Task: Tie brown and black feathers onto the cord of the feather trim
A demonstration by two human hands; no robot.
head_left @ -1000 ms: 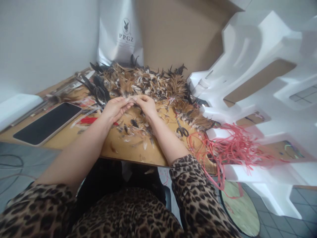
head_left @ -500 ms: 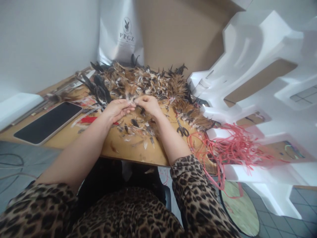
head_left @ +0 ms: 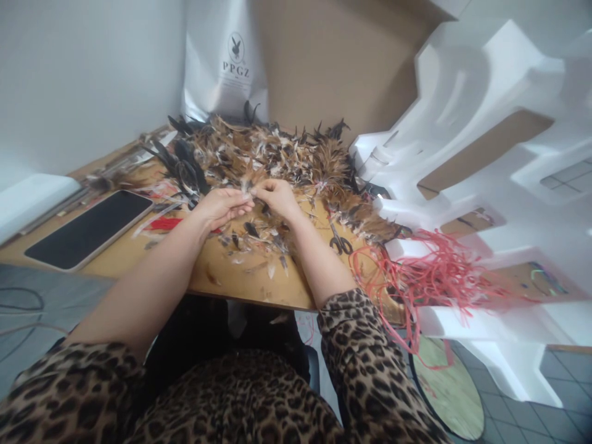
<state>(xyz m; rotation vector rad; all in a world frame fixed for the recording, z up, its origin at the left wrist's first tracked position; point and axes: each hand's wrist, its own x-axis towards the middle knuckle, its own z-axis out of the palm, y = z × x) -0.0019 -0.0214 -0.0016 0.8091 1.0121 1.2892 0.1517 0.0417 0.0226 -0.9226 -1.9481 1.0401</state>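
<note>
My left hand (head_left: 225, 208) and my right hand (head_left: 277, 197) meet over the middle of the table. Between their fingertips is a small brown and white feather (head_left: 246, 184), its tip pointing away from me. The left thumb and forefinger pinch its lower end, while the other left fingers curl loosely below. At the same spot the right thumb and forefinger are pressed together on the feather's base. Just beyond the hands spreads a big heap of brown, white and black feathers (head_left: 277, 151). Loose small feathers (head_left: 259, 240) lie scattered below the hands.
Black-handled scissors (head_left: 341, 242) lie right of my hands. Further right, tangled red ribbon strips (head_left: 439, 271) spill over white foam pieces (head_left: 462, 117). At left lies a phone (head_left: 92, 228). A silver bag (head_left: 224, 68) stands behind the heap.
The fingertips have shifted slightly on the feather, which now stands a bit more upright and to the right. The arms are nearly still.
</note>
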